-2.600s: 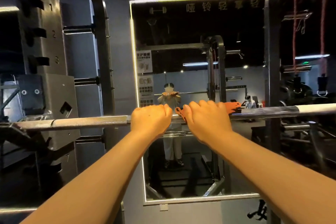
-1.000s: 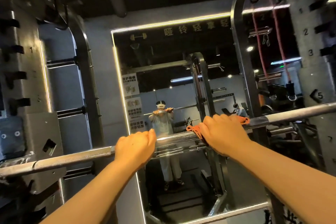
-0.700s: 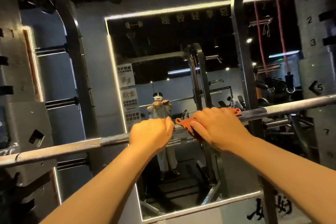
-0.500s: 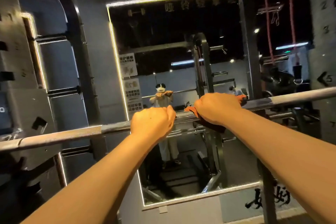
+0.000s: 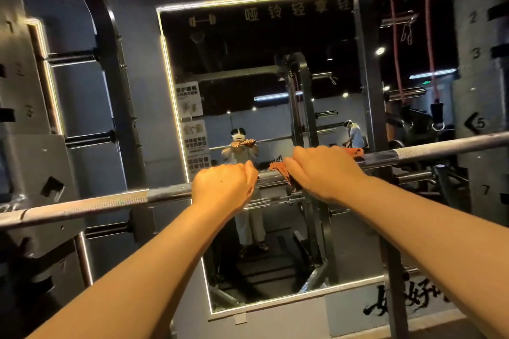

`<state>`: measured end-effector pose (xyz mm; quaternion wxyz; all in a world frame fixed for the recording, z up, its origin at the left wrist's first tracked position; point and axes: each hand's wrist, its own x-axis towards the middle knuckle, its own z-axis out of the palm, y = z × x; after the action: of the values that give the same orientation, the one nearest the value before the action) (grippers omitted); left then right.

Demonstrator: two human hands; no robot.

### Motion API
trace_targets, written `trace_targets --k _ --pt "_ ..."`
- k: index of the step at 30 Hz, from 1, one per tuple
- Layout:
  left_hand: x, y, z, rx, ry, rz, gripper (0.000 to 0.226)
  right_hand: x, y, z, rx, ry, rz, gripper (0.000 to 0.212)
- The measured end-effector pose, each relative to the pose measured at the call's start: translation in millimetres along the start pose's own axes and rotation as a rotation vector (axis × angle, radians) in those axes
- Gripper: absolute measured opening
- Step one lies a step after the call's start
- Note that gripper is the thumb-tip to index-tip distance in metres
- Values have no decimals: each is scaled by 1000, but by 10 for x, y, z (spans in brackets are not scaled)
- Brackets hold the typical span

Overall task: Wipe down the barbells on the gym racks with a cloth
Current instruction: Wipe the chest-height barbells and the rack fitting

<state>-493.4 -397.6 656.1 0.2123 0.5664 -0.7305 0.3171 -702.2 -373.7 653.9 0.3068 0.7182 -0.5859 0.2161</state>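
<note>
A long steel barbell [image 5: 110, 202] lies across the rack at chest height, running from lower left to upper right. My left hand [image 5: 223, 187] grips the bare bar near its middle, fingers curled over the top. Just to its right, my right hand [image 5: 326, 170] holds an orange cloth [image 5: 355, 151] wrapped round the bar; the cloth pokes out on both sides of the hand. The two hands are a short gap apart.
Grey numbered rack uprights [image 5: 30, 146] [image 5: 479, 91] stand left and right, carrying the bar. A lit wall mirror [image 5: 275, 91] ahead reflects me and another person. Black rack arches [image 5: 369, 91], horizontal pegs [image 5: 88, 139] and red bands [image 5: 429, 36] hang behind the bar.
My right hand slid the cloth leftward along the bar, toward my left hand, which moved right. The camera view shifted with my head.
</note>
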Motion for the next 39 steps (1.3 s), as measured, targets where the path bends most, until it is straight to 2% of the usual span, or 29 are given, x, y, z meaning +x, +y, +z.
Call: trace_targets --k 2,4,5,8,11,16,20,22,25,27,29,30,33,35,39 --pt "-7 -10 7 19 -3 14 50 70 7 -100 24 -143 -23 31" --pt "-28 -10 -1 40 4 32 47 32 -45 -19 -72 -33 -47 27" --pt "-34 -11 -6 41 3 38 45 -20 -69 77 -107 74 -30 31" --pt "-34 -13 -11 62 -3 62 38 -265 -40 376 -3 293 4 41" --pt "-37 -10 -20 51 -11 76 31 -455 179 496 -22 361 -89 51" --pt "-38 -22 -20 23 0 89 34 -301 450 259 -59 202 90 41" --pt "-21 -26 -24 -13 -50 95 30 -361 282 331 -41 339 144 21" --pt "-27 0 -74 -15 -65 76 26 -441 247 432 9 413 155 24" --pt "23 38 -157 -72 -115 50 24 -359 335 338 3 258 175 35" --pt "96 93 -165 -147 -140 59 27 -204 426 190 -70 80 79 28" --pt "132 183 -136 -219 -153 28 34 -68 483 12 4 -104 74 25" --pt "132 234 -105 -207 -141 3 38 -30 487 -30 36 -144 89 25" --pt "87 301 -23 -98 -41 -39 44 -161 391 159 -72 125 97 22" --pt "88 297 -7 -105 -20 -54 46 -400 309 427 76 348 169 29" --pt "108 307 -22 -104 -30 -64 45 -672 220 739 183 451 155 52"
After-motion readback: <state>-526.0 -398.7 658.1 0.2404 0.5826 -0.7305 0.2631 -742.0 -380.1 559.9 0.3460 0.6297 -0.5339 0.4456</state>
